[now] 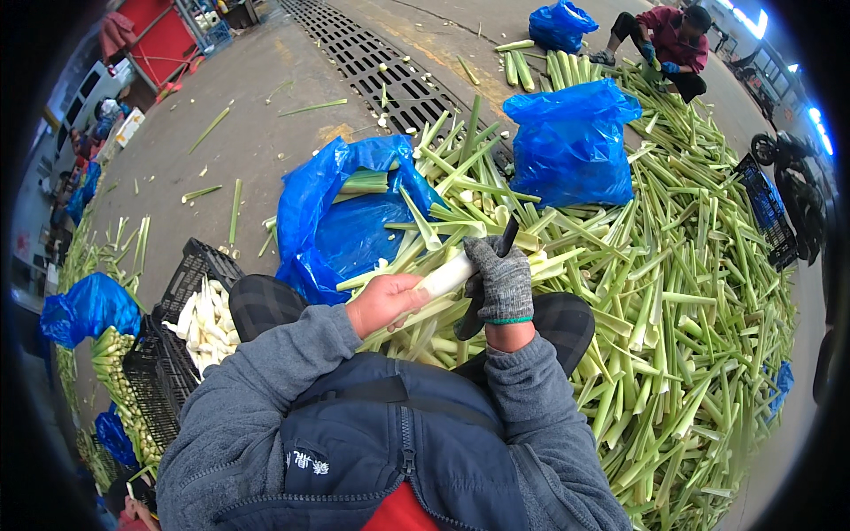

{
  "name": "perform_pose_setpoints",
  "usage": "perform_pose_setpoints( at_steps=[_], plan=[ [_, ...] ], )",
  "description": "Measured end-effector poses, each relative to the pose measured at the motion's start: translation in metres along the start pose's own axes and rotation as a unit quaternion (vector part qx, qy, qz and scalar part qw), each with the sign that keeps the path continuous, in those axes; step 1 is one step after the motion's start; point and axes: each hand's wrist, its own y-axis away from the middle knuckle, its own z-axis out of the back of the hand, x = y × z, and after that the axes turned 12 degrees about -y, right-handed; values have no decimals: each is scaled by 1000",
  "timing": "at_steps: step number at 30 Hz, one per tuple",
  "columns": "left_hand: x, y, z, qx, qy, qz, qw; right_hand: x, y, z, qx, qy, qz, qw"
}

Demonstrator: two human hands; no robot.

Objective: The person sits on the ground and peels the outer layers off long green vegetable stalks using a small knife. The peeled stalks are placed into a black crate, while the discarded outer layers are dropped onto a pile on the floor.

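My bare left hand [387, 302] grips the lower end of a peeled white stem, likely a water bamboo shoot [449, 275]. On my right hand [499, 282] is a grey knitted glove with a green cuff edge. Its fingers close around a black-handled tool [510, 235], whose working end I cannot make out, and they touch the shoot's upper end. Stripped green leaf sheaths [425, 345] lie between my knees, below both hands. Just beyond my left hand, an opened blue plastic bag [358, 232] has unpeeled stalks [365, 182] inside.
Peeled white shoots [209, 325] fill a black plastic crate [159, 365] at my left. A large heap of sheaths [677, 318] spreads along my right. Ahead are a full blue bag [571, 143], a floor drain grate [392, 73] and a crouching person [674, 46] wearing gloves.
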Motion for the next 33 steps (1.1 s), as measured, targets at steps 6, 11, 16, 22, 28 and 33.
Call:
perform_pose_setpoints(
  at_steps=[6,11,16,22,28,33],
  plan=[
    [7,-3,3,6,117,49,992,6,8,-1,48,3,17,999],
    [-5,1,-3,205,272,165,926,14,17,-10,219,-48,68,972],
    [1,-6,8,41,220,97,970,5,1,-4,134,-13,34,990],
    [-5,-5,8,-374,-423,-211,798,-9,16,-12,13,-39,52,998],
    [11,-24,28,-263,-367,-167,876,-3,17,-11,40,-27,-18,999],
    [39,-48,54,-118,-21,-35,992,-5,17,-4,87,-85,14,993]
  ],
)
